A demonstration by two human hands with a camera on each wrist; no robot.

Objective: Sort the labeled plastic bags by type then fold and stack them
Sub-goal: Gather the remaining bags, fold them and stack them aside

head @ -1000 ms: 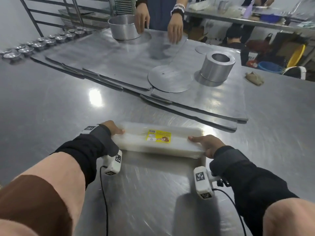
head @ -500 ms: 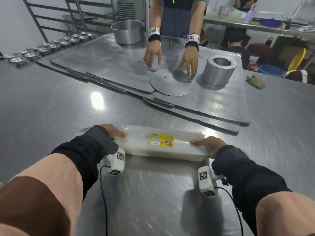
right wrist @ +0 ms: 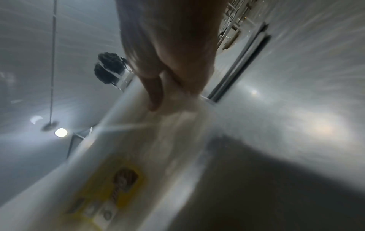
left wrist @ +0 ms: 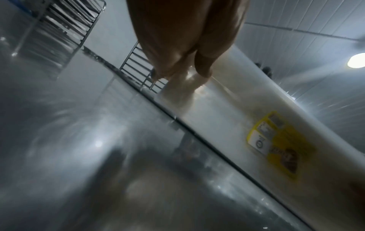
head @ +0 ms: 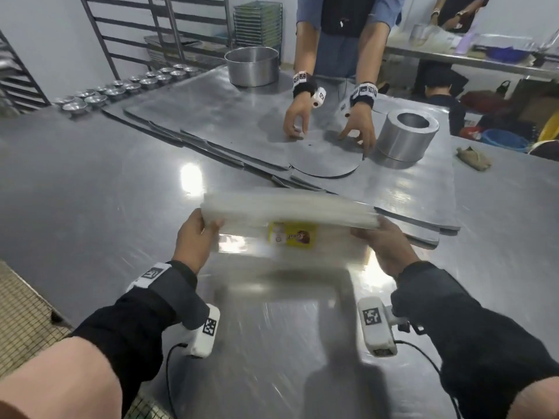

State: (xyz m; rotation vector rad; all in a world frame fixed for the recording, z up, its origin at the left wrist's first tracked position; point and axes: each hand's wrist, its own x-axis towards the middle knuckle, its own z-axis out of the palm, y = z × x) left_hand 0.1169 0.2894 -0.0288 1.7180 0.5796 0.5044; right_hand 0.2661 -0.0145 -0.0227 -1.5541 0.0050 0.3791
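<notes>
A thick bundle of clear plastic bags with a yellow label hangs lifted above the steel table, blurred by motion. My left hand grips its left end, thumb on top. Its right end is held by my right hand. In the left wrist view the fingers curl onto the bundle, and the label shows on its near face. The right wrist view has my thumb pressed on the bags above the label.
Across the table another person's hands touch a round metal disc on flat metal sheets. A metal ring mould, a round tin, a row of small cups and a cloth lie beyond.
Both hands have raised the bag bundle off the table and tipped it, so its label now faces me from below the top edge. The other person's hands moved to the disc.
</notes>
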